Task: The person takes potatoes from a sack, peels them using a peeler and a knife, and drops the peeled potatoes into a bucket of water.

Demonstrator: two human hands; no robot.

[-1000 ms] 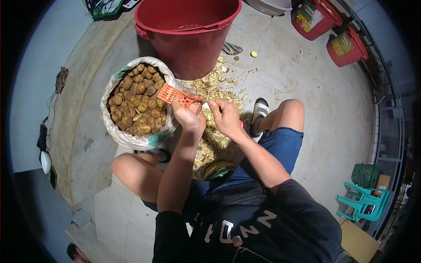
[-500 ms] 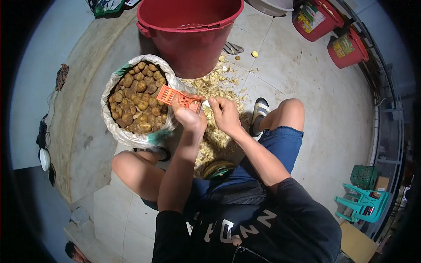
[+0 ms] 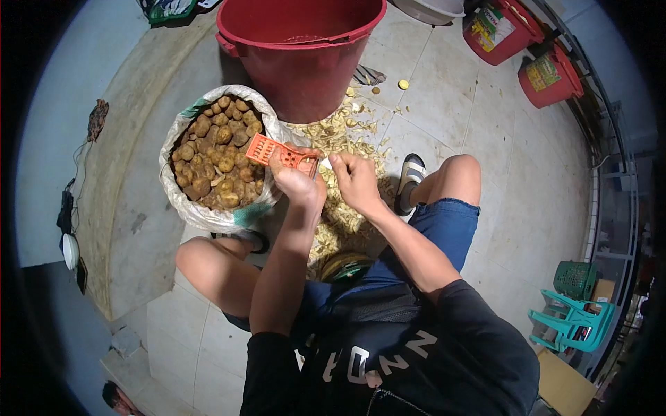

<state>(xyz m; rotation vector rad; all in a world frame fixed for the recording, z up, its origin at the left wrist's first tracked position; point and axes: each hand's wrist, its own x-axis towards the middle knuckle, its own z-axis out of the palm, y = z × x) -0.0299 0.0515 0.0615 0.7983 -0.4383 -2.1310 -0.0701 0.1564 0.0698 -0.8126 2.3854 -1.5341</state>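
My left hand [image 3: 298,182] is wrapped round an orange slotted peeler [image 3: 281,153], whose wide end points up and left over the edge of a white sack [image 3: 182,209] of brown potatoes [image 3: 222,156]. Just right of it, my right hand [image 3: 356,182] is closed, its thumb and finger pinched on a small white piece [image 3: 326,163] at the peeler's end. What that piece belongs to is too small to tell. Below the hands, pale peelings [image 3: 340,220] lie heaped on the floor between my legs.
A large red tub [image 3: 298,80] stands beyond the sack. Two smaller red buckets [image 3: 548,78] and a grey basin [image 3: 430,10] are at the upper right. A turquoise chair [image 3: 572,322] and green basket [image 3: 574,279] stand at the right. Part of another person [image 3: 119,399] shows lower left.
The peeler has shifted slightly left in my left hand. My right hand has hardly moved. The view has shifted a little.
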